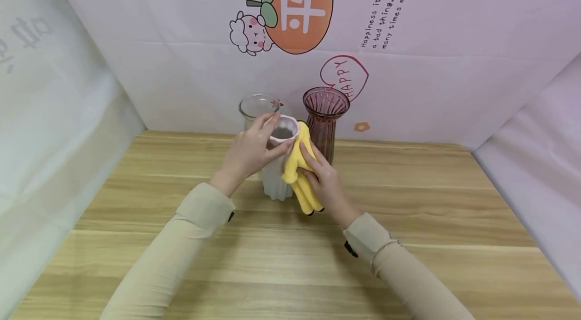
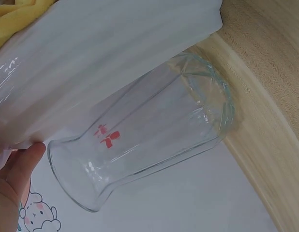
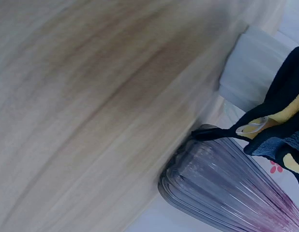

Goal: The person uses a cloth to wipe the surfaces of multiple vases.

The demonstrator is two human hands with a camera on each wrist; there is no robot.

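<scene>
A white fluted vase [image 1: 276, 181] stands upright on the table, with a dark opening at its top. My left hand [image 1: 254, 151] grips it at the rim, the fingers on the far left side and the thumb near the front. My right hand [image 1: 323, 179] holds a yellow cloth [image 1: 297, 161] against the vase's right side near the rim. In the right wrist view the cloth's dark lining [image 3: 285, 116] hangs beside the vase, and the right hand is out of sight there. The left wrist view shows the left fingertips [image 2: 31, 164] touching the rim.
Behind on the left stands a clear glass vase [image 2: 154, 125] with a flared mouth. A purple ribbed glass vase [image 1: 323, 131] stands just behind the right hand. The wooden table [image 1: 290, 264] meets a printed white backdrop [image 1: 181, 73] close behind both.
</scene>
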